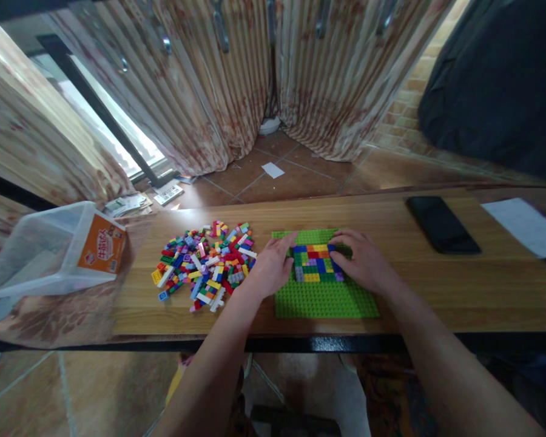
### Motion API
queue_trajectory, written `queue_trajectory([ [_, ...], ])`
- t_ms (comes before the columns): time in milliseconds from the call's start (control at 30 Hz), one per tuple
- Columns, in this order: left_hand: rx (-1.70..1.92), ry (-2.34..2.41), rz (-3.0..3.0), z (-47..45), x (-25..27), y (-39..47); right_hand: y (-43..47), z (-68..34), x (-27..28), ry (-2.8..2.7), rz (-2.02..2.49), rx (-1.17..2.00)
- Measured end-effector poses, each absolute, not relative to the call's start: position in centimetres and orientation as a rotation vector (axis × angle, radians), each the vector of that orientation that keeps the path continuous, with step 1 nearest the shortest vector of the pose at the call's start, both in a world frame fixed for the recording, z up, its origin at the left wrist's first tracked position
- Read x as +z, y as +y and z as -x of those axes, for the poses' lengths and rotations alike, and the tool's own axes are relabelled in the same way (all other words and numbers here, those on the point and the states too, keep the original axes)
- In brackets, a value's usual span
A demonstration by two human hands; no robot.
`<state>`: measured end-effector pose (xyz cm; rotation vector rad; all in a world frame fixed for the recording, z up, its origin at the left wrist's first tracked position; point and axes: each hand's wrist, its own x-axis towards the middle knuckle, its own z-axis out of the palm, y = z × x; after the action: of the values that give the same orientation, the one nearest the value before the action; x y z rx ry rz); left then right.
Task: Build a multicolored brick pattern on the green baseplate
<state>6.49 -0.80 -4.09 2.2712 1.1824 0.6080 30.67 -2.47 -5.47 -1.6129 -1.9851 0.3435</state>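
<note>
A green studded baseplate (326,303) lies on the table with a flat, roughly rectangular patch of multicoloured toy bricks (316,267) built on it. My left hand (270,265) rests over the plate's left edge, index finger stretched toward the top of the patch and thumb apart from it; I see nothing in it. At the patch's upper right corner, the thumb and curled index finger of my right hand (361,258) close on a small blue brick (331,248). The fingertips partly hide that brick. A heap of loose bricks (204,264) lies left of the plate.
A clear plastic bin (68,243) with an orange label stands at the far left. To the right lie a black phone (443,223) and a white paper sheet (528,224). The wooden table (437,297) has a dark front edge; curtains (236,91) hang behind.
</note>
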Motion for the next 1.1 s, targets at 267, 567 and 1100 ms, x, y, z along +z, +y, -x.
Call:
queue_trajectory([
  [267, 0.612, 1.188, -2.279, -6.6, -4.1, -0.7, -2.2, -29.6, -5.4, -1.825, 1.7, 0.304],
  [567, 0.597, 1.209, -2.25, -6.6, -3.8, -0.9, -1.5, -29.2, -6.0, -1.769, 1.727, 0.233],
  [1100, 0.958, 1.136, -1.874, -5.0, -1.3, -0.2, -1.6, -29.8, -5.5, -1.775, 1.731, 0.274],
])
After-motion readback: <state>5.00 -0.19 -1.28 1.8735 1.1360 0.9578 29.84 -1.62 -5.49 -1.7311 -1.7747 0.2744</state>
